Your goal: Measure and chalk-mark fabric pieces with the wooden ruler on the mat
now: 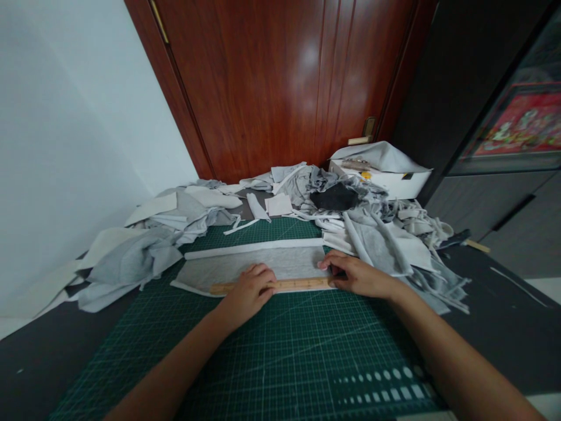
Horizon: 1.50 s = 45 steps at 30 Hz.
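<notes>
Your forearms (pixel 175 359), nearest the camera, reach over a green gridded cutting mat (pixel 280 351) toward the wooden ruler (pixel 302 285). Beneath the ruler, the gray fabric strip (pixel 298 263) lies spread on the mat, its near edge running beside the wood and its pale border (pixel 254 248) lying parallel on the ruler's far side. Your left hand (pixel 249 289) is at the middle of the ruler, its grip narrow and holding the wood, fingers bent. Your right hand (pixel 359 273) is at the ruler's right end, fingers likewise bent; whether its grip closes on wood or fabric, one cannot tell. Left of the ruler lies a pile of gray and white cloth (pixel 135 260). Beyond the ruler are pale squares (pixel 279 204) and a black piece (pixel 333 197); to its right, heaped scraps (pixel 377 234) spread onto the dark counter (pixel 495 345). Behind the ruler, far right, stands a white box (pixel 403 185); farthest behind it, a reddish-brown door (pixel 272 88)
</notes>
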Motion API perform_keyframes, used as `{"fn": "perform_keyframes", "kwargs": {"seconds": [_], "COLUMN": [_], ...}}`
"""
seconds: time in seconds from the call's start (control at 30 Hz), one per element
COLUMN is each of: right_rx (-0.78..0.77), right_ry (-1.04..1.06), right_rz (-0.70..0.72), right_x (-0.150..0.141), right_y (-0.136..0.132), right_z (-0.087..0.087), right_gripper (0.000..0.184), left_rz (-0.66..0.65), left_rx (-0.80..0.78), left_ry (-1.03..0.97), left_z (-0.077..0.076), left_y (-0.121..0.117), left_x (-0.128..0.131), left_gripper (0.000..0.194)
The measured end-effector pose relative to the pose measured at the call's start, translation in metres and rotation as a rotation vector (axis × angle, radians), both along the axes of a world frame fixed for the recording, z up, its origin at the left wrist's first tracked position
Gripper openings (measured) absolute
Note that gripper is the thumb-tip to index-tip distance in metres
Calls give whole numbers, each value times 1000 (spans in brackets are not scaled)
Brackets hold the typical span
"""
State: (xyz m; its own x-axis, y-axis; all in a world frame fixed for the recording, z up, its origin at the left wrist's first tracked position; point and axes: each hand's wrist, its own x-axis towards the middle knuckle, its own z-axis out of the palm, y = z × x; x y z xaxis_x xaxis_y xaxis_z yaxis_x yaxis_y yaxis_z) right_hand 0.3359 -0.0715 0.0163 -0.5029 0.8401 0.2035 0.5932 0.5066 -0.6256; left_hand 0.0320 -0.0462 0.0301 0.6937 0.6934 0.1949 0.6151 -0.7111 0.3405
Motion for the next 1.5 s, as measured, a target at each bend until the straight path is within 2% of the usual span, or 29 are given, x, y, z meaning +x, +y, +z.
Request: {"fn": "perform_keyframes", "kwargs": {"seconds": [0.3,0.43,0.5,0.6,0.77,0.97,1.2,1.5], "right_rx": [-19,13,71,140,72,5,-68,-6], "right_ry": [-2,34,106,199,112,39,37,-118], "right_rz": [-13,-12,-51,-151,-176,-163,-108,-71], "right_x": [0,-4,-10,-26,-68,-106,-118,-117], "right_y": [-1,1,3,9,19,33,41,39], "right_z": [0,2,4,4,5,9,4,16], "right_gripper": [37,26,14,12,4,3,8,11], "left_rz": [95,142,152,140,120,123,130,122], "left_rx": [274,326,332,346,357,378,341,352], "left_ry": [219,293,299,267,220,277,266,328], "left_z": [-16,-21,-22,-24,-27,-28,-27,-26], "left_y": [-41,-52,-54,-55,-57,-59,-59,-59], "left_x": [16,26,28,29,30,31,32,32], "left_gripper": [24,40,42,40,39,37,38,41]}}
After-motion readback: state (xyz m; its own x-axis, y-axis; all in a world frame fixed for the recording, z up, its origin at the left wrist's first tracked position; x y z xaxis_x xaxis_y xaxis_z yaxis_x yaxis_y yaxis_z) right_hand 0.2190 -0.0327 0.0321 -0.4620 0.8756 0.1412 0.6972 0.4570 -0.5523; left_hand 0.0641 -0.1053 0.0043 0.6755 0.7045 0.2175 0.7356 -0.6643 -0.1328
